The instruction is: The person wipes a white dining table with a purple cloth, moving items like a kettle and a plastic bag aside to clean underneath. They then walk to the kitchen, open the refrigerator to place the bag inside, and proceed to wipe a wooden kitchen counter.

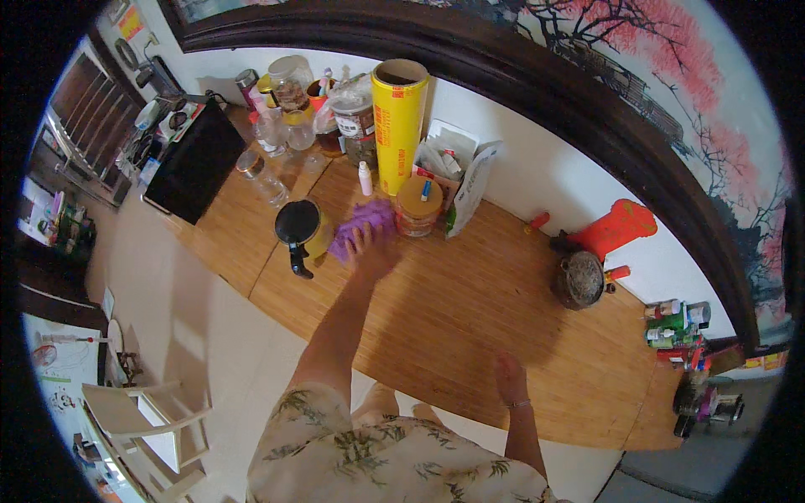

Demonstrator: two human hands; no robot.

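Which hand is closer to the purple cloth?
Left. The left hand rests on the purple cloth; the right hand lies flat near the table's front edge, well away.

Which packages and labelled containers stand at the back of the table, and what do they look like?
Yellow roll: tall cylinder, upright against the wall.
Small box: right of the roll, open, stuffed with packets.
White pouch: leaning beside the box.
Round tin: orange, in front of the roll.
Small bottles: green and white cluster, far right edge.
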